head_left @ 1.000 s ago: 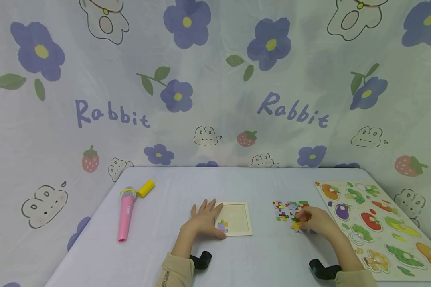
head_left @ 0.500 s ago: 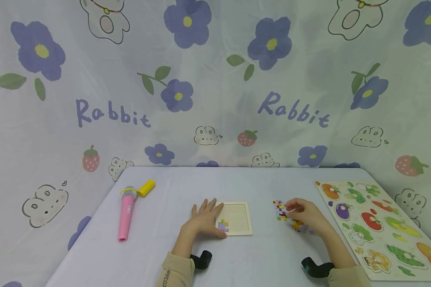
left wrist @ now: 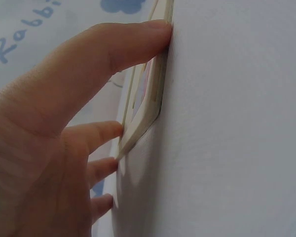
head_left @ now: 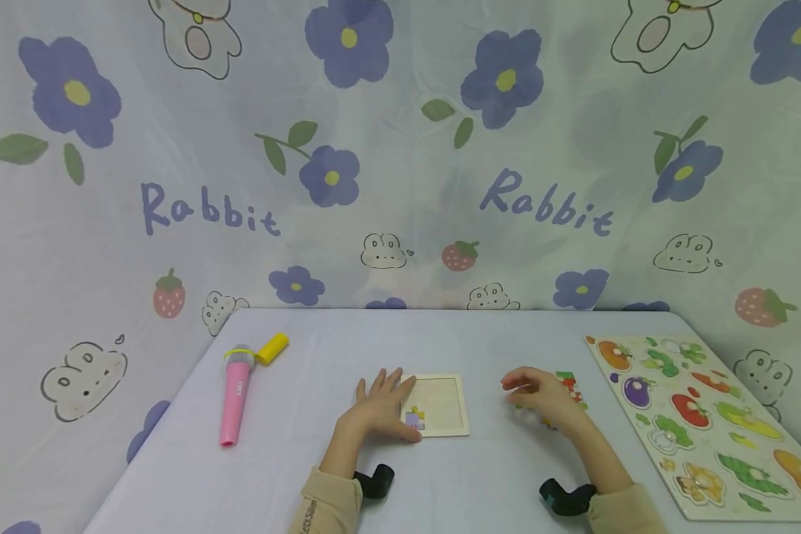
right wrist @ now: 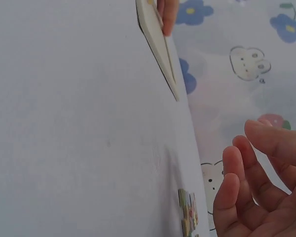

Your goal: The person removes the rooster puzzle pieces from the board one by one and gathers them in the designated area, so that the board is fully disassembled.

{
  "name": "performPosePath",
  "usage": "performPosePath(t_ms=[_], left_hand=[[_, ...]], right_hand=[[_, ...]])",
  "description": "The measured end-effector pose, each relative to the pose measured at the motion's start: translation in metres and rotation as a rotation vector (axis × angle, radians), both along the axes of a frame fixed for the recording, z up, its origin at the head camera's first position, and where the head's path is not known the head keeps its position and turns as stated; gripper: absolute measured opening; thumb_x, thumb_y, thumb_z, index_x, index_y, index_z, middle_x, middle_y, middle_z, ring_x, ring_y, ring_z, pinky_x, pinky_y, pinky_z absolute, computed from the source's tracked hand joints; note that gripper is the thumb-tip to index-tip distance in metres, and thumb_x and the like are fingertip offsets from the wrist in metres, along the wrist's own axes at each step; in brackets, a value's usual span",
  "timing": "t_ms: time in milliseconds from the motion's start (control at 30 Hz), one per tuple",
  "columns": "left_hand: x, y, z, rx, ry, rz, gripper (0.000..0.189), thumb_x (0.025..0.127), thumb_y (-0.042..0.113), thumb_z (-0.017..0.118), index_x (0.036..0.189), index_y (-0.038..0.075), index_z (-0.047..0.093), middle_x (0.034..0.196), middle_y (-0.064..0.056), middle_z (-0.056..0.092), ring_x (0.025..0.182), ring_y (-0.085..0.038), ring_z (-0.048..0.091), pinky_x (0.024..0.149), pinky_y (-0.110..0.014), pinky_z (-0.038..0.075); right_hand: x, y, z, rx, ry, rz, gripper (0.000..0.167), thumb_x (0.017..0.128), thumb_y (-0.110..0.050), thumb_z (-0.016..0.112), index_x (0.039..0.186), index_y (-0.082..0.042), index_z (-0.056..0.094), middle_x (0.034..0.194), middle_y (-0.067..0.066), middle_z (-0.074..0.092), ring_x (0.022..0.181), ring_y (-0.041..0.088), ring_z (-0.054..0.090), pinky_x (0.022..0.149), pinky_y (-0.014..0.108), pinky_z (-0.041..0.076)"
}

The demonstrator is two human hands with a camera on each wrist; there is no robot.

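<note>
My left hand [head_left: 379, 409] lies spread at the left side of a shallow wooden puzzle tray [head_left: 447, 400]. In the left wrist view its thumb [left wrist: 138, 42] presses on the tray's edge, and its fingers touch or come close to the corner. One purple-and-yellow jigsaw piece [head_left: 414, 421] sits in the tray's front left corner. My right hand [head_left: 541, 393] hovers over a group of colourful jigsaw pieces [head_left: 570, 387] right of the tray and hides most of them. The right wrist view shows its fingers loosely bent, thumb apart, nothing between them; some pieces [right wrist: 189, 212] lie below.
A pink toy microphone [head_left: 234, 400] and a yellow cylinder [head_left: 272, 348] lie on the left of the white-covered table. Along the right edge is a large board with vegetable pictures [head_left: 707, 423]. A printed cloth [head_left: 400, 163] hangs behind the table.
My right hand has moved left across the jigsaw pieces, uncovering red-and-green ones on the right and covering those on the left. The left hand and the tray stay put.
</note>
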State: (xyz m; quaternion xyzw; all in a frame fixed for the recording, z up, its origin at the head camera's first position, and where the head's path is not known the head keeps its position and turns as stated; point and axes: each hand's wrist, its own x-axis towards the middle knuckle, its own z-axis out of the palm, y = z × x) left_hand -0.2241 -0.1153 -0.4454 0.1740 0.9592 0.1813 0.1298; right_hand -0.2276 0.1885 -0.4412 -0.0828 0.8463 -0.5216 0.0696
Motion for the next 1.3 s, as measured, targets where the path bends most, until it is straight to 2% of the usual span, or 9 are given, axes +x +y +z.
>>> performPosePath(t_ms=[167,467,700,1033,1200,1300], left_hand=[[0.0,0.0,0.0,-0.006,0.006,-0.003,0.098,0.063,0.052,0.076,0.143,0.015,0.034,0.151,-0.013,0.022,0.139,-0.039,0.012,0.103,-0.067,0.004],[0.0,0.001,0.0,0.004,-0.001,0.0,0.098,0.063,0.051,0.077,0.143,0.014,0.035,0.151,-0.014,0.022,0.139,-0.039,0.012,0.103,-0.067,0.003],[0.0,0.001,0.0,-0.002,-0.001,0.0,0.098,0.063,0.052,0.076,0.143,0.014,0.035,0.151,-0.013,0.022,0.139,-0.039,0.012,0.103,-0.067,0.004],[-0.001,0.0,-0.001,-0.005,-0.004,-0.005,0.098,0.063,0.053,0.076,0.144,0.015,0.034,0.151,-0.013,0.022,0.139,-0.039,0.011,0.103,-0.067,0.004],[-0.001,0.0,-0.002,-0.006,0.0,-0.011,0.099,0.063,0.054,0.075,0.144,0.015,0.034,0.151,-0.013,0.022,0.139,-0.039,0.011,0.102,-0.067,0.004],[-0.001,-0.001,-0.002,-0.004,-0.001,-0.013,0.099,0.063,0.054,0.075,0.144,0.015,0.033,0.151,-0.013,0.021,0.139,-0.04,0.011,0.102,-0.067,0.004]], right_hand=[[-0.002,-0.013,0.001,-0.01,0.0,0.018,0.022,0.08,-0.003,0.067,0.102,0.0,0.062,0.1,0.011,0.064,0.087,0.02,0.06,0.069,0.031,0.05],[-0.004,-0.035,0.004,-0.096,0.015,0.137,0.024,0.081,-0.002,0.066,0.103,0.005,0.061,0.101,0.019,0.063,0.088,0.021,0.061,0.07,0.029,0.051],[-0.004,-0.05,0.002,-0.097,-0.002,0.167,0.023,0.08,-0.002,0.067,0.102,0.003,0.062,0.1,0.017,0.063,0.087,0.02,0.061,0.069,0.032,0.05],[-0.004,-0.072,0.0,-0.132,-0.024,0.248,0.022,0.081,0.001,0.065,0.102,0.006,0.061,0.102,0.023,0.061,0.088,0.022,0.061,0.071,0.028,0.051],[-0.005,-0.081,-0.002,-0.141,-0.031,0.268,0.02,0.081,0.001,0.065,0.1,0.004,0.062,0.101,0.02,0.062,0.087,0.021,0.061,0.069,0.028,0.051],[-0.006,-0.088,-0.004,-0.109,-0.016,0.273,0.019,0.081,0.0,0.066,0.099,0.003,0.062,0.099,0.015,0.064,0.083,0.019,0.06,0.068,0.028,0.051]])
